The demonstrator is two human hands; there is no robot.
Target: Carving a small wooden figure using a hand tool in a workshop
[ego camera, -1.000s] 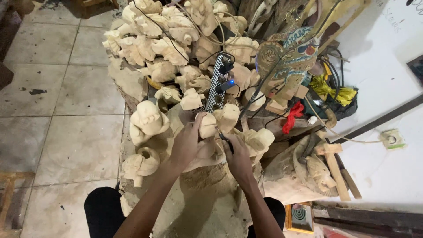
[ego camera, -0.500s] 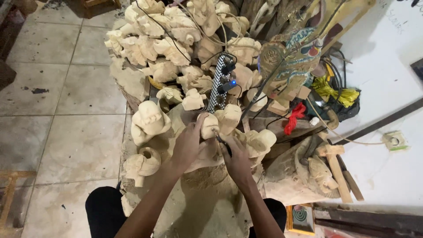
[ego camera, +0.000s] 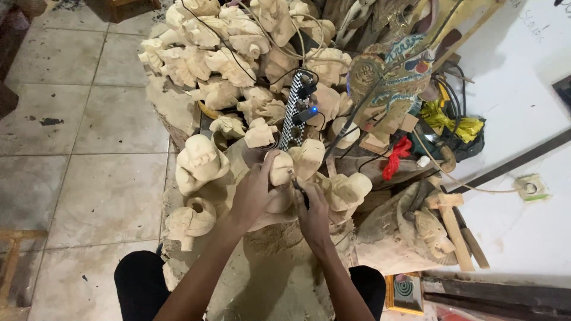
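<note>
A small pale wooden carving (ego camera: 281,169) is gripped by the left hand (ego camera: 253,193) above a sawdust-covered lap, while a slim tool is pinched in the right hand (ego camera: 313,211), best steadied firmly amid piled unfinished carvings (ego camera: 238,53).

This is a woodcarving workshop. A heap of pale unfinished wooden carvings (ego camera: 238,53) fills the view from 10 to 1 o'clock, over a tiled floor (ego camera: 71,119) at 9 o'clock. A wooden mallet (ego camera: 452,220) lies at 4 o'clock, a power strip (ego camera: 295,113) with cables sits near the middle, and sawdust (ego camera: 267,267) covers the work surface at 6 o'clock.
</note>
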